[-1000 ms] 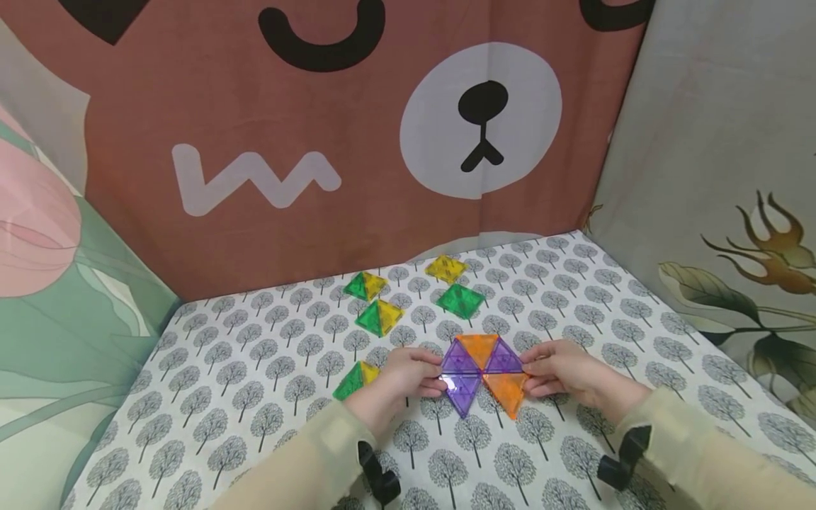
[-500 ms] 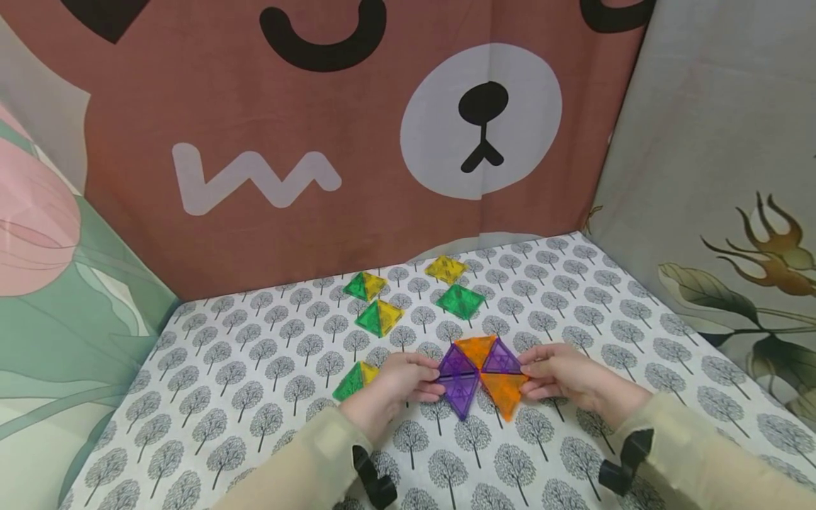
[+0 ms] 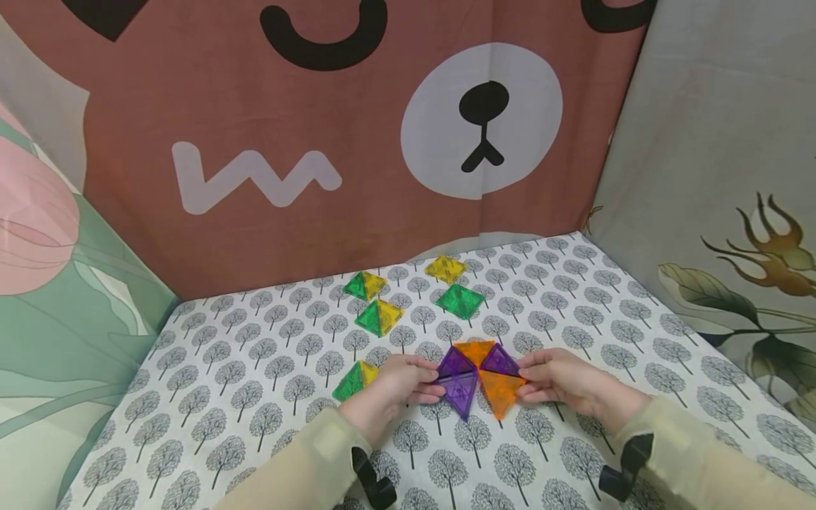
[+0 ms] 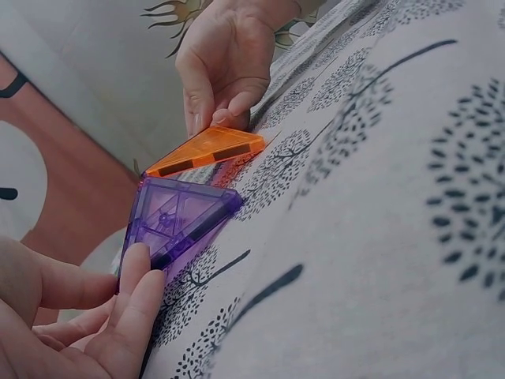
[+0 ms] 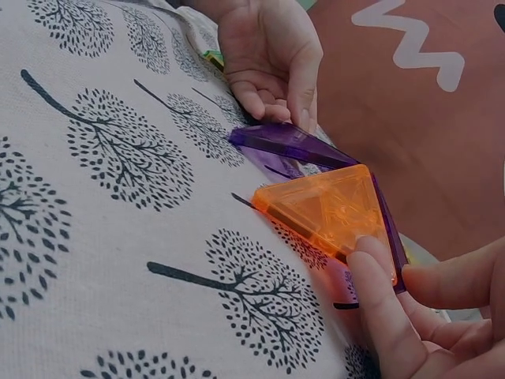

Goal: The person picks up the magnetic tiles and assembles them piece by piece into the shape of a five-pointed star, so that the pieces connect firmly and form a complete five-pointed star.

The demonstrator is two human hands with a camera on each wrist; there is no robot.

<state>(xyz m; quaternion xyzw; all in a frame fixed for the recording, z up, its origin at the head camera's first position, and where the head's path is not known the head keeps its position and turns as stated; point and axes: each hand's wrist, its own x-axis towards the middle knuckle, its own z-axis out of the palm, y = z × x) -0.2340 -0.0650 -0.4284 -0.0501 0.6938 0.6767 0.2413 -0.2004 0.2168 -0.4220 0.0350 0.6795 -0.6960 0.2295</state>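
Between my hands is a fan of see-through triangular magnetic tiles joined at their edges, with an opening on the near side. It has purple tiles (image 3: 456,393) at the left, an orange tile (image 3: 474,350) at the back, and a purple tile (image 3: 500,360) over an orange tile (image 3: 501,391) at the right. My left hand (image 3: 397,386) pinches the left corner where two purple tiles meet. At the right corner, my right hand (image 3: 564,382) pinches the purple and orange tiles. Both wrist views show the near purple tile (image 4: 177,217) and near orange tile (image 5: 327,205) tilted over the cloth.
Further back lie a yellow pyramid-like piece (image 3: 446,268), a green one (image 3: 460,302) and two green-and-yellow ones (image 3: 365,285). Another green-and-yellow piece (image 3: 354,380) is partly behind my left wrist. A tree-print cloth (image 3: 268,425) covers the table, with a bear-print curtain (image 3: 287,248) behind.
The joined tiles have folded from nearly flat into a bent shape, and the near opening has narrowed. My hands have drawn slightly closer together, still pinching the corners.
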